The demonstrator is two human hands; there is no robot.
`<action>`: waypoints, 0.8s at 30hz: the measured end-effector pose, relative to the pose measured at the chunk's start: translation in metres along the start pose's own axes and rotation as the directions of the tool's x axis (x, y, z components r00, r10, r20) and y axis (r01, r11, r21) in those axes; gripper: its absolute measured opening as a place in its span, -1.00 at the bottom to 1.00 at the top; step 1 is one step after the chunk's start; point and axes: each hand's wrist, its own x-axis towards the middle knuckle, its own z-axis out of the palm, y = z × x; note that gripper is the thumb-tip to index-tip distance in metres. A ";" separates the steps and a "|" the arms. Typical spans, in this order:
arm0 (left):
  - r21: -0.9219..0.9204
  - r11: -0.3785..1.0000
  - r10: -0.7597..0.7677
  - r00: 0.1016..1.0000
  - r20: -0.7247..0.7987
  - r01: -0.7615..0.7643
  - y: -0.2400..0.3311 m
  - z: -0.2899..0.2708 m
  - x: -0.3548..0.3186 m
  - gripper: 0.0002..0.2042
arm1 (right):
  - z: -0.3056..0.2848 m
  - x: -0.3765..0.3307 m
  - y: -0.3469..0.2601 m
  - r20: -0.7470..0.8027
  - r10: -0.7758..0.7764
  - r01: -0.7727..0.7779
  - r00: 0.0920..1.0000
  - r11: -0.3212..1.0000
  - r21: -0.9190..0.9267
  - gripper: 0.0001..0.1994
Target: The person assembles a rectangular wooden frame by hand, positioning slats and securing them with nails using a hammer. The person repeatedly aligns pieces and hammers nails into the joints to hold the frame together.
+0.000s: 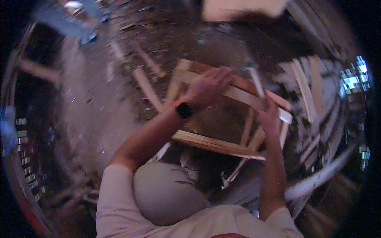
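Both hands clamped on crate (222, 144): left hand (208, 88) far slat, right hand (270, 119) right rail. Light, stiff, splintery; grip rails.

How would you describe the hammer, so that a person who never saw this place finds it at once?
Start at the wooden frame of slats in the middle, above the person's knee. The right hand grips the frame's right end and also holds the hammer. It is the only thin handle with a metal head, sticking up above the slats.

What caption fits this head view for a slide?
Left hand presses on a wooden frame while the right hand holds a hammer; loose slats lie around.
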 end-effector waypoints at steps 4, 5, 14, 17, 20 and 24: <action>0.037 0.999 -0.023 0.999 -0.024 0.024 -0.014 0.004 -0.008 -0.45 | 0.001 0.004 -0.030 0.076 0.203 -0.190 0.976 0.970 -0.152 -0.31; 0.036 0.999 -0.021 1.000 -0.012 0.021 -0.011 -0.001 -0.005 -0.44 | 0.002 0.005 -0.018 0.074 0.162 -0.152 0.984 0.981 -0.124 -0.33; 0.090 0.987 -0.138 0.988 0.062 0.132 0.003 0.003 0.011 -0.37 | 0.007 0.005 -0.007 0.009 0.109 -0.108 0.994 0.988 -0.111 -0.34; 0.070 0.992 -0.103 0.995 0.016 0.102 0.002 0.010 0.014 -0.40 | 0.006 0.001 -0.011 0.072 0.174 -0.169 0.982 0.983 -0.073 -0.33; 0.214 0.977 0.035 0.986 -0.161 0.000 0.002 0.008 0.014 -0.44 | 0.008 0.000 -0.011 0.045 0.135 -0.129 0.990 0.986 -0.106 -0.32; 0.048 0.996 -0.073 0.993 -0.096 0.078 0.010 -0.001 0.017 -0.47 | 0.009 0.004 -0.005 0.037 0.107 -0.105 0.994 0.992 -0.064 -0.35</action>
